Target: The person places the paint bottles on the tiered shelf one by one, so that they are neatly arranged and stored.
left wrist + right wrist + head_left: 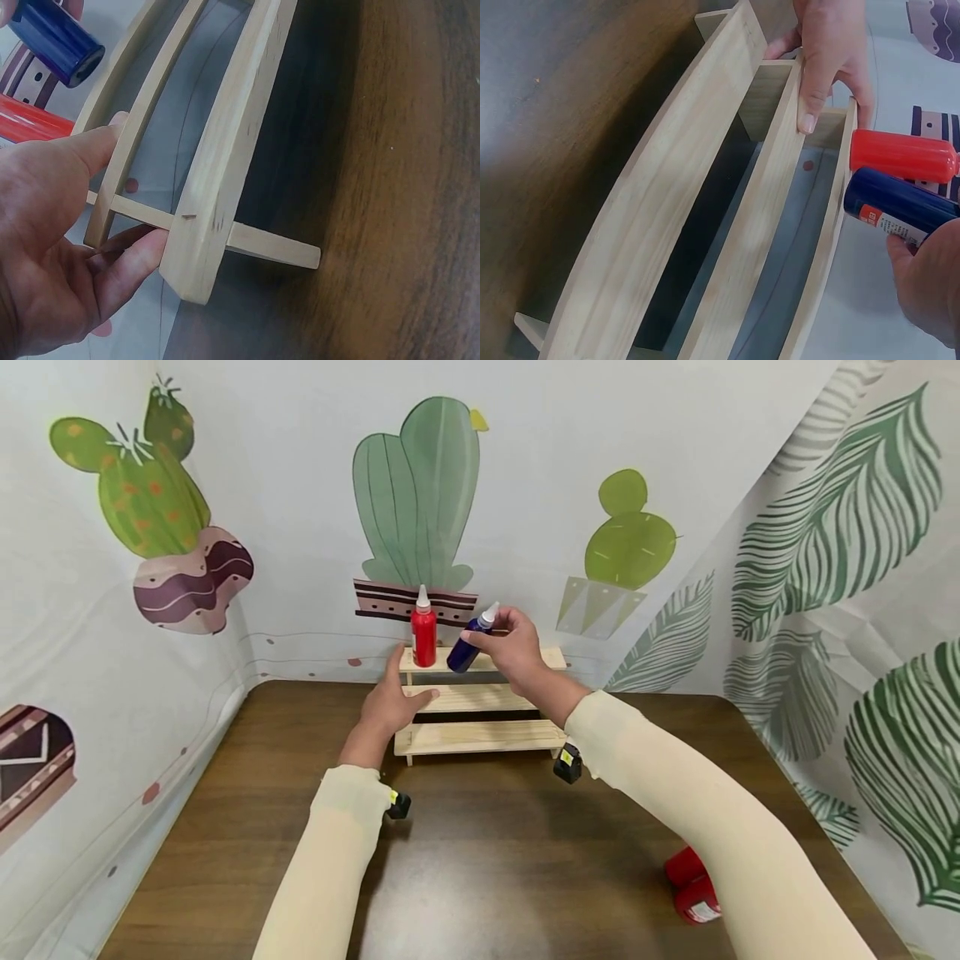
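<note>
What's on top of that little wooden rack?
On the top shelf, a red bottle stands upright; the right hand holds a tilted blue bottle beside it. Whatever lies behind that hand is covered, so I cannot tell.

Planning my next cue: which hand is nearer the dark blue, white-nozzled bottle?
Right: the right hand holds the bottle; the left hand is apart from it, gripping the pale wooden three-tier rack at its left end.

From here I count: 3 red bottles (423, 639), 1 blue bottle (463, 653), 1 rack (480, 739), 3 shelves (476, 697), 2 hands (387, 705).
</note>
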The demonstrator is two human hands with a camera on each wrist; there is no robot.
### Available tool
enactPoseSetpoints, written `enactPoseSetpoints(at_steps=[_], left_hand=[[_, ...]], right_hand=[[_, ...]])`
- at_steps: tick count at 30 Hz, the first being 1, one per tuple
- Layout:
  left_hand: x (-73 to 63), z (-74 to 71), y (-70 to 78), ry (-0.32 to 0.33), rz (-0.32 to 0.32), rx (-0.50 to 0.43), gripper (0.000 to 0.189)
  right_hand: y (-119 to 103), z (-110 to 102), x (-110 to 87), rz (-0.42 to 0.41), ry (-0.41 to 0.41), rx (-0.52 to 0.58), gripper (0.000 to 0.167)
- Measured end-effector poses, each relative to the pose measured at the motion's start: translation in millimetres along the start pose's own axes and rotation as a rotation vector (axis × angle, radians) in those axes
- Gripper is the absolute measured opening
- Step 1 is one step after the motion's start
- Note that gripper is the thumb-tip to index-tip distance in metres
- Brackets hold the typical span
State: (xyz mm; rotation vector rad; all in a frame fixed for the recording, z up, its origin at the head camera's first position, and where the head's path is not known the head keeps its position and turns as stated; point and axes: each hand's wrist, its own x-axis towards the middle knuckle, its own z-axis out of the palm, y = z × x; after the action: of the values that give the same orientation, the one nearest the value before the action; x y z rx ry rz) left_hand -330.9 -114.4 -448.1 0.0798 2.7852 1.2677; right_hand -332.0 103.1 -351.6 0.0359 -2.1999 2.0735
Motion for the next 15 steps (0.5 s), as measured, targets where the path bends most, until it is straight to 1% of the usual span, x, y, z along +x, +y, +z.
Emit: enactPoseSetpoints(at_steps=[4,7,10,15], left_hand=[[0.5,0.9,-0.9,-0.002,0.003,0.005,0.107],[1.1,0.7,-1.6,0.003,0.005,0.006,0.106],[1.4,0.5,-1.8,0.005,0.005,0.004,0.106],[1.6,0.2,-2.0,0.005,0.007,0.0,0.107]], right_hand=[[2,1,1.8,-0.041,0.005,-0.073,0.035],[4,1,4.4,-0.071,-0.003,-0.107,0.035],[5,2,7.3,-0.09,-0.008,-0.117,0.036],[2,5,10.6,-0.098,-0.016,-0.13,0.037]])
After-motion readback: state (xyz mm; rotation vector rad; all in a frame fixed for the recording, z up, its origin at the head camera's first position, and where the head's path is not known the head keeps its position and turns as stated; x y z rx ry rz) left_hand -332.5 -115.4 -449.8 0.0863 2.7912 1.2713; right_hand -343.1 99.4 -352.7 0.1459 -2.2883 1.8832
